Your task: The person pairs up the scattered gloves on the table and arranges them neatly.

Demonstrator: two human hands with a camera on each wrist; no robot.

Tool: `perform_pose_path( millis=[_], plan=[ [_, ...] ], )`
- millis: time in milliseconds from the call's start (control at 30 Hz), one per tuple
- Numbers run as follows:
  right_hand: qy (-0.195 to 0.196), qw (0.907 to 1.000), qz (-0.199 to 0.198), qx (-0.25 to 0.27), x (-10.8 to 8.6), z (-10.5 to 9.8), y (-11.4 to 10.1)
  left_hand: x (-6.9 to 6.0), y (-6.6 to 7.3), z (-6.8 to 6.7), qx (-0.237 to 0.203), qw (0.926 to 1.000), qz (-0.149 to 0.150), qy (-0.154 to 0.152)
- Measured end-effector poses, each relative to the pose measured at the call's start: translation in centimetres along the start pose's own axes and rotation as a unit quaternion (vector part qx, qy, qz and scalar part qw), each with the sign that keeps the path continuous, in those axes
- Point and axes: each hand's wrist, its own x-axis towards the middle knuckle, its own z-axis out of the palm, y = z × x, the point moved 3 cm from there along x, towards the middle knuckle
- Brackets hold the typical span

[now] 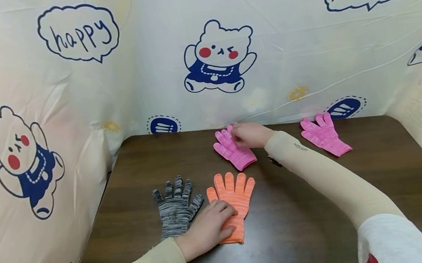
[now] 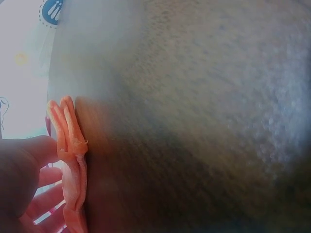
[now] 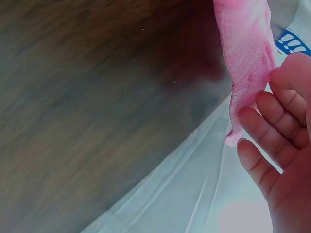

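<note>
My left hand (image 1: 210, 226) rests on the lower left part of an orange knit glove (image 1: 236, 199) lying flat on the table, fingers up. In the left wrist view, that thumb and fingertips touch the orange glove (image 2: 73, 160), seen edge-on. Just left of it lies a grey-and-black striped glove (image 1: 175, 211), its cuff partly behind the left hand. Farther back, my right hand (image 1: 252, 134) reaches over a pink glove (image 1: 235, 150) and covers some of its fingers. Up close, the right hand's loosely bent fingertips touch the pink glove (image 3: 245, 53) without curling round it.
A second pink glove (image 1: 325, 135) lies at the back right, beyond the right forearm, fingers pointing to the back. The brown wooden table (image 1: 314, 234) meets a printed cloth (image 1: 288, 45) that hangs behind it and along both sides.
</note>
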Motion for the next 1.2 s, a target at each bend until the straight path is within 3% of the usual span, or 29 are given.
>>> perform_pose_path(
  millis=[233, 867, 1200],
  plan=[
    [0.007, 0.9992, 0.019, 0.034, -2.4, -0.4, 0.4, 0.1, 0.0, -0.1, -0.002, 1.0, 0.002, 0.001],
    [0.059, 0.9963, 0.012, 0.062, -10.4, -0.4, -0.4, 0.0, -0.2, 0.5, -0.008, 1.0, 0.001, 0.005],
    [0.094, 0.9911, 0.052, 0.079, -15.0, -0.1, -1.3, 0.0, -0.2, 0.3, -0.012, 0.9999, -0.003, 0.003]
  ],
)
